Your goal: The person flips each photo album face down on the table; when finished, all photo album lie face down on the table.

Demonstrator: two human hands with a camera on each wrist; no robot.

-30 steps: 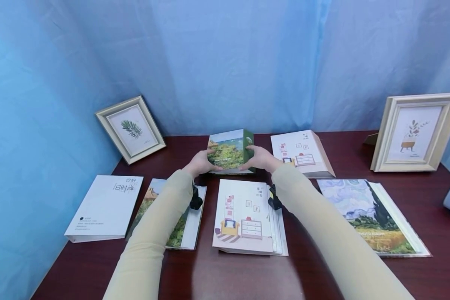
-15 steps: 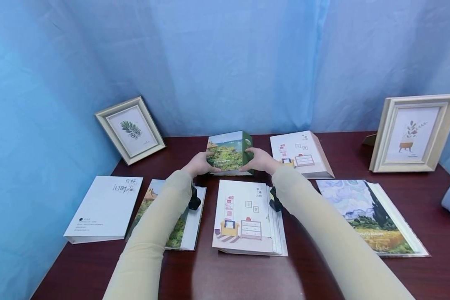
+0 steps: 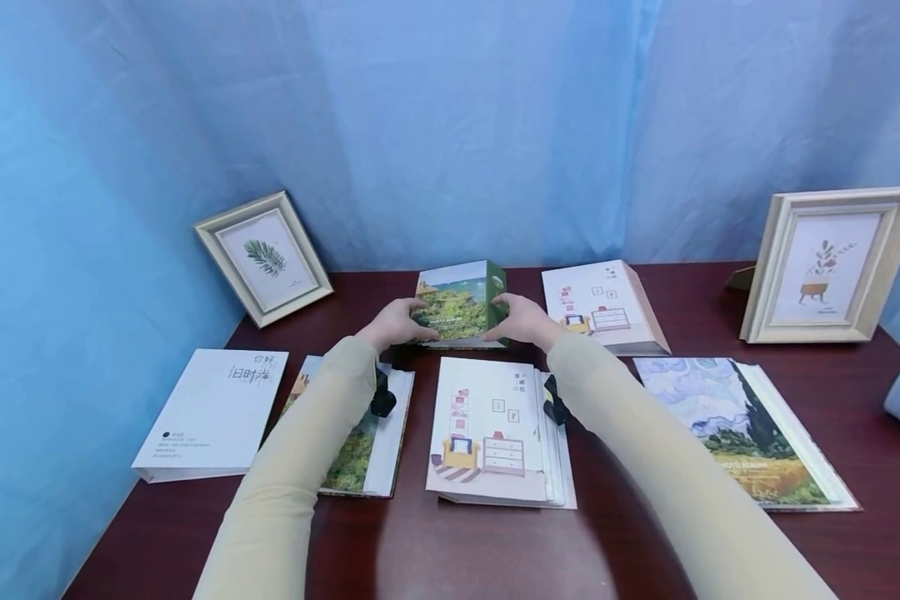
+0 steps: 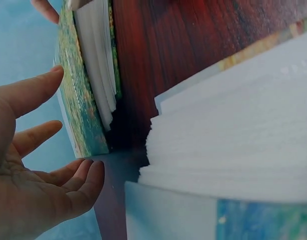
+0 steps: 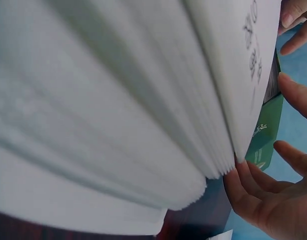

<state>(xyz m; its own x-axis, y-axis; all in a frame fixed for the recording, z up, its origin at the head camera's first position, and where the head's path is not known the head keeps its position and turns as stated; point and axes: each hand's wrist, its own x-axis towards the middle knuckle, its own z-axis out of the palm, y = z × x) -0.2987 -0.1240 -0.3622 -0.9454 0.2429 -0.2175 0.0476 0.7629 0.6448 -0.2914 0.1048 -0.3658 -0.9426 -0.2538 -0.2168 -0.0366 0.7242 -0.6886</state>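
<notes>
A photo album (image 3: 456, 296) with a green garden and sea cover and a dark green spine lies at the back middle of the table. My left hand (image 3: 392, 323) is at its left side, thumb toward the front edge. At the spine side is my right hand (image 3: 527, 320). In the left wrist view the left fingers (image 4: 36, 135) spread loosely beside the album cover (image 4: 79, 95), fingertips right at its edge. The right fingers (image 5: 296, 155) also look spread in the right wrist view, near the green spine (image 5: 267, 132), partly hidden by a nearer white album.
Nearest the front middle lies a white album with a yellow armchair (image 3: 487, 417); a similar album (image 3: 596, 308) is behind to the right. Other albums include a white one (image 3: 210, 417), a garden one (image 3: 352, 458) and a wheat-field one (image 3: 750, 433). Two picture frames (image 3: 266, 258) stand at the sides.
My left hand and forearm have shifted slightly left. The right hand stays at the spine, and the album lies in about the same place. The view has shifted a little.
</notes>
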